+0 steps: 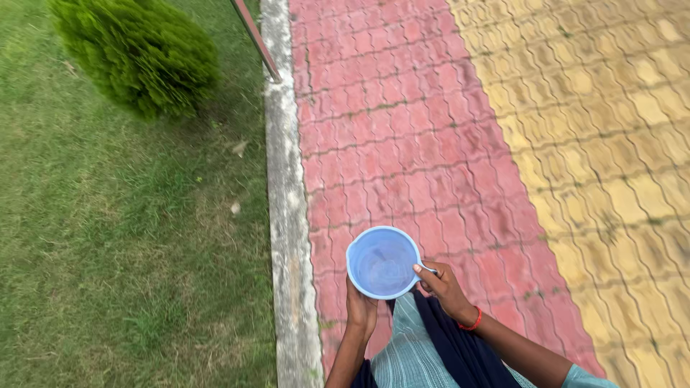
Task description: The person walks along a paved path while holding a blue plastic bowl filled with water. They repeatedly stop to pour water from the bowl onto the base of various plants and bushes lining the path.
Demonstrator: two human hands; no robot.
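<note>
The right hand [447, 290] has its fingers curled tight around the handle of a light blue plastic mug [382, 261], thumb pressed on the rim. The left hand [360, 307] cups the mug from beneath, fingers wrapped against its wall. The mug is held upright over the red paving [402, 144], near the concrete curb [287, 215]. Grass [129, 237] and a green bush [140, 54] lie beyond the curb; yellow paving [611, 144] lies on the other side.

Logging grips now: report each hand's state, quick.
Left hand: closed under the blue mug, supporting it.
Right hand: closed on the mug's handle, thumb on rim.
</note>
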